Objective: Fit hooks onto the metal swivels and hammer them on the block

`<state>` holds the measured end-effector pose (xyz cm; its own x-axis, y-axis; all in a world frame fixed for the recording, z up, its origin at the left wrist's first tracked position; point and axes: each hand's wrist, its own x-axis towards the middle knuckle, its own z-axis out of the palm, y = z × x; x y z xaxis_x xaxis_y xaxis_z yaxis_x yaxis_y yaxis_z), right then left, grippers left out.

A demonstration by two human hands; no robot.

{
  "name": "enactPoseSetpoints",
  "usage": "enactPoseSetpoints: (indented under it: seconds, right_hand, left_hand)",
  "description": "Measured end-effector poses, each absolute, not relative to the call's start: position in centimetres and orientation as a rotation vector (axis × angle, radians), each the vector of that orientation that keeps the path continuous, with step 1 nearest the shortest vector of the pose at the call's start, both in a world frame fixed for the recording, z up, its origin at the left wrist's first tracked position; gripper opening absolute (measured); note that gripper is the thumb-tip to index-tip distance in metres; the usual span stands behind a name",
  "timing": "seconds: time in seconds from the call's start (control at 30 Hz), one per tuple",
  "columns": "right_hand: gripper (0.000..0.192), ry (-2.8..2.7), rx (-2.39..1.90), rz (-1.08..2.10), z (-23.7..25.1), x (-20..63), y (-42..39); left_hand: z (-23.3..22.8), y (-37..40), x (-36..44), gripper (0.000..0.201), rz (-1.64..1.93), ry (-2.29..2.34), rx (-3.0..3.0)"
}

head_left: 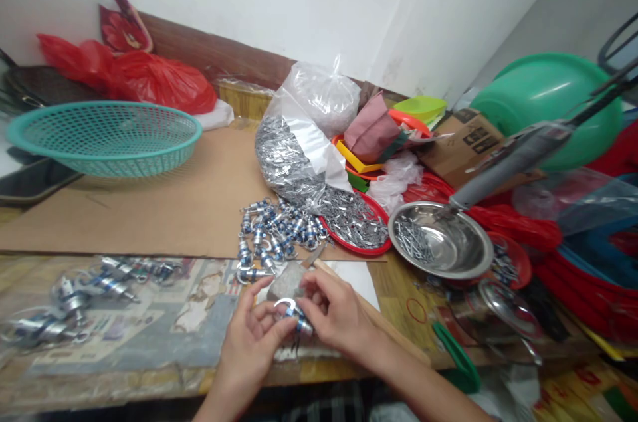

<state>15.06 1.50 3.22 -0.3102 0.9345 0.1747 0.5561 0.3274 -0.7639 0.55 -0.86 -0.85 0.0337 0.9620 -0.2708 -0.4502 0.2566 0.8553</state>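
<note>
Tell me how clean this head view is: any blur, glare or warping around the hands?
Head view: the left hand and right hand are fairly sharp around the small metal part; the plastic-covered parts at left are smeared and soft; the steel bowl shows bright glare; the edges bow from wide-angle distortion; lighting is even, shadows soft.

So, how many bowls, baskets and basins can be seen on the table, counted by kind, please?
Teal mesh basket: 1
Steel bowl: 1
Green basin: 1
Total: 3
Both hands, left hand and right hand, hold a small metal clip.
</note>
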Motion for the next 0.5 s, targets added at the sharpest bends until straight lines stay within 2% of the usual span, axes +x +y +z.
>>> enactPoseSetpoints:
  seconds: [0.17,0.3,0.5]
  right_hand:
    - [0.02,-1.746,-1.369,1.063,2.7,14.7,2.3]
    - [0.002,-1.841,-1.335,0.958,2.9,15.2,2.4]
    - [0.009,-2.126,-1.124,0.945,3.6,16.0,2.8]
  left_hand:
    - [-0.9,-1.1,0.8,0.066,1.251,0.988,0.647]
    - [-0.9,-1.1,0.9,0.064,1.276,1.0,0.631]
    - [-0.8,-1.0,0.8,0.065,1.25,1.001,0.648]
